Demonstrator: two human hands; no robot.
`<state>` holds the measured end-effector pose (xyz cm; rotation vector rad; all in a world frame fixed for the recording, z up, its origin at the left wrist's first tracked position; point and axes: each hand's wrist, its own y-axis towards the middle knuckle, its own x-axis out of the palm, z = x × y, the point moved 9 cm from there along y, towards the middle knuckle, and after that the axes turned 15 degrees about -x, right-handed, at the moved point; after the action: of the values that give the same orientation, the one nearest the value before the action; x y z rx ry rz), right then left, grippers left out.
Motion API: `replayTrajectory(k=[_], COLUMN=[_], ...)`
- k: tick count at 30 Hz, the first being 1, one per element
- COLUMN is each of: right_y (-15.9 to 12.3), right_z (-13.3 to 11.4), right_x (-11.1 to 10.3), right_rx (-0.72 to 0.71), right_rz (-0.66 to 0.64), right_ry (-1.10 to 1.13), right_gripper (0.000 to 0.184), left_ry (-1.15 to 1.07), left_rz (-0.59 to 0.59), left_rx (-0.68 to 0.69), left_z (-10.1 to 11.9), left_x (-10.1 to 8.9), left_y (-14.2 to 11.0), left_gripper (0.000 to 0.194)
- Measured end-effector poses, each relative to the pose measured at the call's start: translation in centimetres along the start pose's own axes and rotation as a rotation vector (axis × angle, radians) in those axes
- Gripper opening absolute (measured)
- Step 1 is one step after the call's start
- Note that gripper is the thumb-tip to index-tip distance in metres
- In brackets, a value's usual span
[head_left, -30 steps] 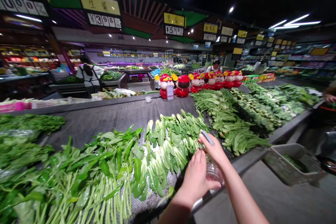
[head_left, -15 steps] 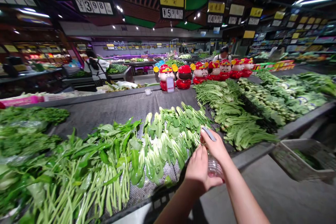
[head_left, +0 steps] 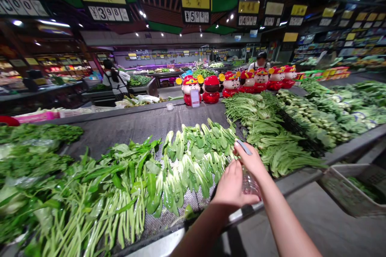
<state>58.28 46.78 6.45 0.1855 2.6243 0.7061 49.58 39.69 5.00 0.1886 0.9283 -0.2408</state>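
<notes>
Left hand (head_left: 231, 184) and right hand (head_left: 251, 161) close narrowly on a clear plastic bag (head_left: 249, 182) (form partly hidden, a grey strip (head_left: 243, 147) at the right fingertips), held over the counter's near edge (head_left: 297, 178) beside bok choy (head_left: 193, 168). Handling the bag is the step in hand; both hands are occupied.

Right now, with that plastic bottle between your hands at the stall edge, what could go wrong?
The clear plastic bottle sits between your left hand and right hand, just above the stall's metal edge, so a slip might drop it to the floor. The grey strip at your right fingertips could fall into the bok choy.
</notes>
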Motion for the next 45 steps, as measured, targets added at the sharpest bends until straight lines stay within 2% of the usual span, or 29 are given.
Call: replayTrajectory(k=[5, 10, 13, 18, 22, 25, 33, 41, 45], right_y=[-0.2, -0.8, -0.4, -0.3, -1.0, -1.1, 0.2, -1.6, -2.5], right_z=[2.0, 3.7, 4.1, 4.6, 6.3, 7.4, 8.0, 10.7, 12.0], right_x=[-0.5, -1.1, -2.1, -3.5, -4.0, -4.5, -6.8, -7.7, -8.2], right_rx=[0.017, 0.067, 0.071, 0.027, 0.080, 0.099, 0.011, 0.103, 0.112], right_rz=[0.009, -0.014, 0.001, 0.019, 0.016, -0.006, -0.007, 0.011, 0.008], right_ry=[-0.007, 0.013, -0.003, -0.005, 0.047, 0.037, 0.004, 0.137, 0.248], right_gripper=[0.041, 0.040, 0.040, 0.041, 0.040, 0.041, 0.043, 0.043, 0.045], left_ry=[-0.052, -0.052, -0.027, -0.031, 0.004, 0.023, 0.000, -0.017, -0.054], left_rz=[-0.032, -0.117, -0.126, -0.090, -0.088, -0.070, 0.015, 0.144, 0.167], left_rx=[0.016, -0.049, -0.062, -0.069, -0.088, -0.087, -0.076, 0.011, 0.035], left_z=[0.1, -0.1, 0.5, 1.8, 2.5, 3.0, 4.8, 5.7, 6.5], left_x=[1.5, 3.5, 4.0, 4.7, 6.0, 6.7, 7.8, 9.9, 11.0], left_y=[0.9, 1.5, 2.0, 2.7, 2.8, 2.9, 4.0, 3.8, 3.3], left_gripper=[0.114, 0.116, 0.114, 0.110, 0.118, 0.115, 0.110, 0.101, 0.103])
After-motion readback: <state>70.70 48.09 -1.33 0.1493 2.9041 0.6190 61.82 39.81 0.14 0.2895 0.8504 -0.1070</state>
